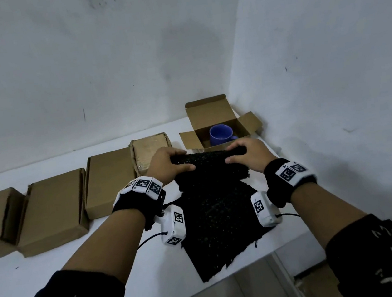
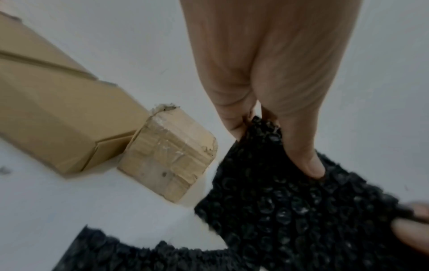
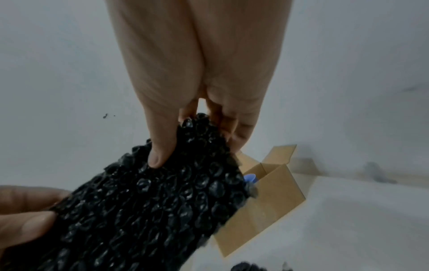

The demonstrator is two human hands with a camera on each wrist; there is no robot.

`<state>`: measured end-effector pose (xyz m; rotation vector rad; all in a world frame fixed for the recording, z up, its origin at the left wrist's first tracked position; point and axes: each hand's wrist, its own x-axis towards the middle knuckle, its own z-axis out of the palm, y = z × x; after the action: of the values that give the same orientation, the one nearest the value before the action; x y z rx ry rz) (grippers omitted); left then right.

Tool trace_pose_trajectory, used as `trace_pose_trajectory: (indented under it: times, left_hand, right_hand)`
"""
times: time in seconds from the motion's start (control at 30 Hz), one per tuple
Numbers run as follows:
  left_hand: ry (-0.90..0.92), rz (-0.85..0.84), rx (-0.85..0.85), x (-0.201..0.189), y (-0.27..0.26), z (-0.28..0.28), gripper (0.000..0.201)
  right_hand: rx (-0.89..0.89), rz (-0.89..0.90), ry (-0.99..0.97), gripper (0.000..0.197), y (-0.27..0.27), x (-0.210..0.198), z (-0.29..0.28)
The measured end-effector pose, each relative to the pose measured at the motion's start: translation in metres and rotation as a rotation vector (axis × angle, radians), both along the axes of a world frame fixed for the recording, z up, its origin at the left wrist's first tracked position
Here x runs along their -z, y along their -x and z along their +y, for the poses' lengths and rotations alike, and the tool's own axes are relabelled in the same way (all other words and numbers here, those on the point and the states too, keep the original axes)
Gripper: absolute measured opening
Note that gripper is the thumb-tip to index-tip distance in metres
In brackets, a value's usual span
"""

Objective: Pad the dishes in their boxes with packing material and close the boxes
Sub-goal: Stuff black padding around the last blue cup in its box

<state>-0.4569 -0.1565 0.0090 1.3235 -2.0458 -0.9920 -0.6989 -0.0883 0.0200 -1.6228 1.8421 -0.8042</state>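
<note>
Here the left hand (image 1: 167, 163) and the right hand (image 1: 250, 153) each pinch the top edge of a black sheet of bubble wrap (image 1: 217, 210), thumbs on the near face and fingers (image 3: 160, 146) curled over the far one. The sheet is lifted at centre frame in the head view, its lower part trailing on the white bench (image 1: 119, 253), possibly over more wrap lying flat there. Just beyond it, right of centre, the open brown cardboard box (image 1: 213, 121) stands with flaps up and the blue ceramic mug (image 1: 220, 134) inside.

The step in hand looks like gathering the padding for that box. To do it well, fold or bunch the sheet to roughly the box opening before moving it, so no loose tail drags or catches a flap. Lower it beside and over the mug rather than pressing straight down; the mug could tip. Keep both grips even so the wrap does not twist.

The closed cardboard boxes (image 1: 109, 182) sit in a row at the left of the frame.
</note>
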Motion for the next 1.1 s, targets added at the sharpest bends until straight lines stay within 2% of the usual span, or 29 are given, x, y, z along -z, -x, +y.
trace_pose_trajectory:
  times: [0.1, 0.17, 0.2, 0.23, 0.3, 0.37, 0.43, 0.47, 0.53, 0.57, 0.67, 0.77, 0.83, 0.9, 0.97, 1.03, 1.1]
  left_hand:
    - [0.075, -0.183, 0.022, 0.0, 0.006, -0.008, 0.018]
    - [0.181, -0.345, 0.064, 0.004, 0.015, -0.016, 0.021]
    - [0.225, -0.365, 0.092, 0.005, 0.02, -0.019, 0.024]
    - [0.239, -0.336, 0.129, 0.003, 0.028, -0.02, 0.031]
    - [0.137, -0.188, 0.182, -0.002, 0.046, -0.021, 0.041]
    - [0.042, -0.111, 0.145, -0.006, 0.067, -0.024, 0.028]
    - [-0.008, -0.064, 0.03, -0.006, 0.084, -0.031, 0.012]
    - [-0.047, -0.023, -0.031, -0.005, 0.09, -0.036, 0.01]
    - [-0.123, 0.057, -0.097, -0.002, 0.1, -0.046, 0.012]
    - [-0.145, 0.094, -0.1, -0.002, 0.104, -0.048, 0.011]
    - [-0.217, 0.243, -0.073, -0.003, 0.115, -0.056, 0.007]
    - [-0.218, 0.309, -0.073, -0.003, 0.119, -0.065, 0.009]
    - [-0.068, 0.183, -0.178, -0.002, 0.119, -0.071, 0.015]
    - [0.065, 0.019, -0.375, 0.0, 0.118, -0.074, 0.028]
    - [-0.033, 0.055, -0.433, 0.0, 0.12, -0.077, 0.035]
    - [-0.231, 0.203, -0.367, 0.002, 0.128, -0.078, 0.038]
    - [-0.32, 0.312, -0.363, 0.006, 0.136, -0.084, 0.038]
  right_hand:
    - [-0.046, 0.091, 0.099, 0.022, 0.009, -0.005, -0.01]
    - [-0.117, 0.011, 0.071, 0.019, 0.016, -0.011, -0.019]
    - [-0.156, -0.036, 0.045, 0.017, 0.019, -0.013, -0.022]
    - [-0.185, -0.065, 0.017, 0.014, 0.022, -0.017, -0.027]
    - [-0.204, -0.102, -0.01, 0.014, 0.027, -0.02, -0.04]
    - [-0.124, -0.076, 0.019, 0.023, 0.032, -0.02, -0.054]
    - [0.061, 0.139, 0.196, 0.045, 0.04, -0.016, -0.068]
    - [0.136, 0.242, 0.308, 0.054, 0.044, -0.016, -0.071]
    - [0.146, 0.334, 0.445, 0.062, 0.047, -0.015, -0.076]
    - [0.083, 0.336, 0.425, 0.062, 0.046, -0.014, -0.079]
    - [-0.165, 0.216, 0.141, 0.062, 0.046, -0.003, -0.091]
    - [-0.266, 0.228, 0.0, 0.05, 0.05, 0.008, -0.107]
    - [-0.235, 0.16, -0.008, 0.035, 0.052, 0.008, -0.116]
    - [-0.176, 0.054, 0.002, 0.022, 0.052, 0.003, -0.123]
    - [-0.099, -0.04, 0.026, 0.019, 0.051, -0.002, -0.128]
    - [-0.038, -0.152, 0.018, 0.026, 0.05, -0.004, -0.132]
    - [-0.066, -0.279, -0.044, 0.025, 0.05, -0.001, -0.137]
